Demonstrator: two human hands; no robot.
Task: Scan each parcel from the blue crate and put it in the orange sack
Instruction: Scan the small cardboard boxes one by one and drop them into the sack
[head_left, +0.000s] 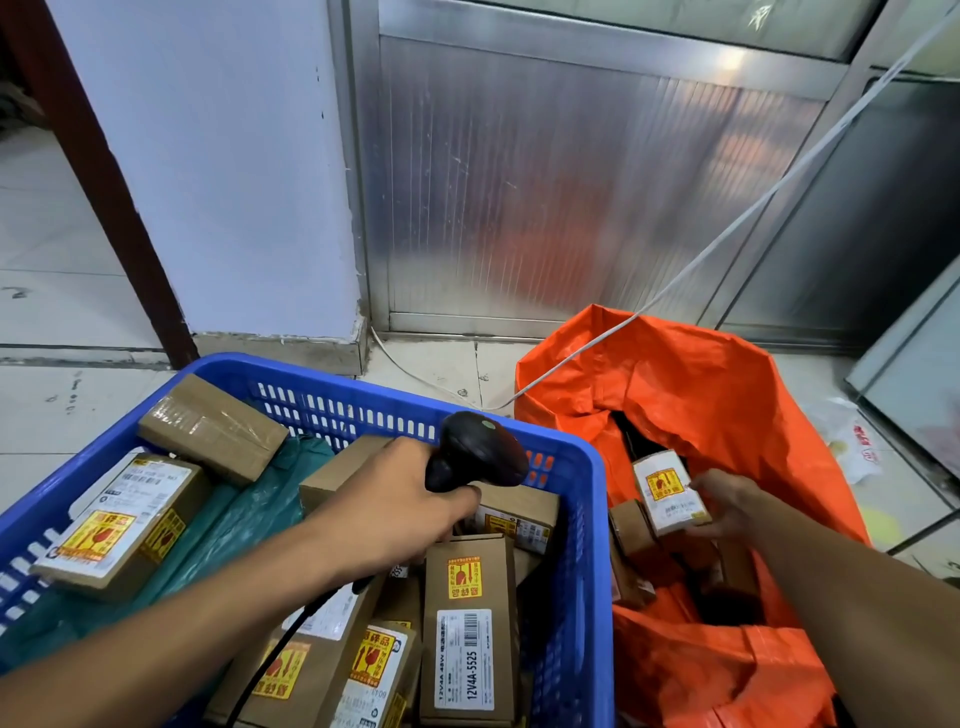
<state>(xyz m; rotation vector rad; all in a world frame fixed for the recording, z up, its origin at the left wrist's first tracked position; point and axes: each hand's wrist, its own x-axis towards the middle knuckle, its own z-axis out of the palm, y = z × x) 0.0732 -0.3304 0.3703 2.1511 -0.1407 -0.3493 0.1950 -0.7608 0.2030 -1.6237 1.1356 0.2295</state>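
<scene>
A large blue slotted plastic crate (582, 519) is seen on the tiled floor (62, 415), filled with brown cardboard parcels and a green plastic mailer bag (218, 530). Just to its right, a crumpled orange woven sack (701, 405) is held open, with several boxes already inside. A black handheld barcode scanner (475, 452) with a dark cable is gripped by the left hand (395, 504) over the crate. A small cardboard parcel with a yellow-and-red fragile sticker (667, 493) is held in the closed grip of the right hand (727, 506), inside the sack's mouth.
</scene>
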